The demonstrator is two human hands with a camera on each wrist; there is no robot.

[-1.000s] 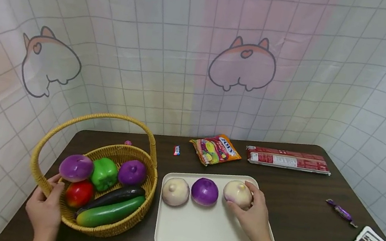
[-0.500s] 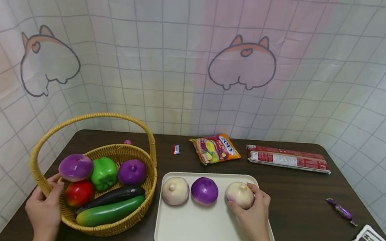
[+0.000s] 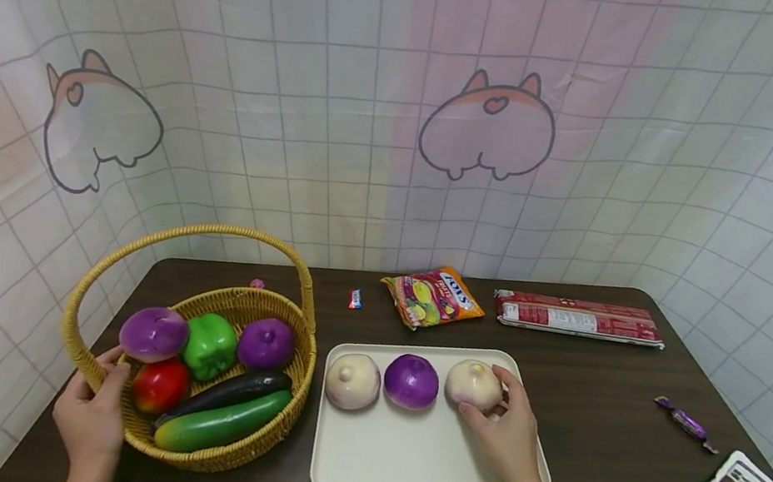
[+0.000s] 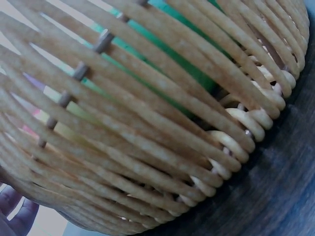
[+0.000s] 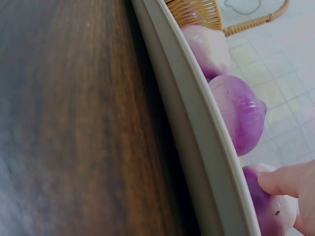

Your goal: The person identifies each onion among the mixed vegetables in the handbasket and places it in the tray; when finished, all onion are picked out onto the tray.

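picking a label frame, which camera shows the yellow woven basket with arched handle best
Head view: the yellow woven basket shows nearly whole, handle included, though the left hand covers part. The left wrist view has only its slatted wall close up; the right wrist view, a small part.

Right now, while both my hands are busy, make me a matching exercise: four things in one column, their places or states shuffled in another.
Things:
1. Right hand
2. Left hand
3. Green pepper
4. Long red packet

Places or states:
A. Lying inside the basket
B. Toward the back right of the table
C. Gripping a pale onion
D. Holding the basket's side

Pairs: 1-C, 2-D, 3-A, 4-B
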